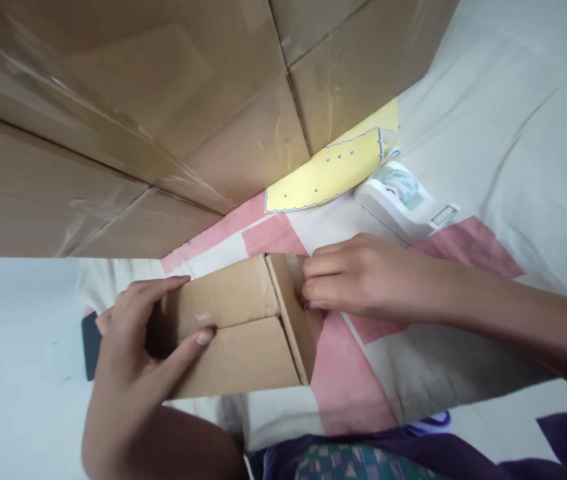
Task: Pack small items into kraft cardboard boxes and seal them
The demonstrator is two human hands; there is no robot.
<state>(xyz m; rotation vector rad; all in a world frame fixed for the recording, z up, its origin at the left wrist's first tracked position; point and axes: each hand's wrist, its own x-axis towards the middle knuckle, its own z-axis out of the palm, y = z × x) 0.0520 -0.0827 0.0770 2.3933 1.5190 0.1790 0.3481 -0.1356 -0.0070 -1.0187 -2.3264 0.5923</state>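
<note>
A small brown cardboard box (243, 333) rests on the cloth in front of me, its top flaps meeting along a seam. My left hand (138, 347) grips the box's left end, thumb on the top and fingers curved over the far side. At the right end, the fingers of my right hand (333, 280) are curled and pressed together against the side face, where a strip of clear tape (294, 270) shows. What the right fingertips pinch is partly hidden. Beyond that hand lies a white tape dispenser (403, 200) with a roll in it.
Large taped cardboard boxes (213, 87) form a wall across the upper left. A yellow sheet with a blue scalloped border (333, 170) lies along their base. The cloth (503, 133) is pale with pink patches and creased. A dark flat object (90, 347) sits behind my left hand.
</note>
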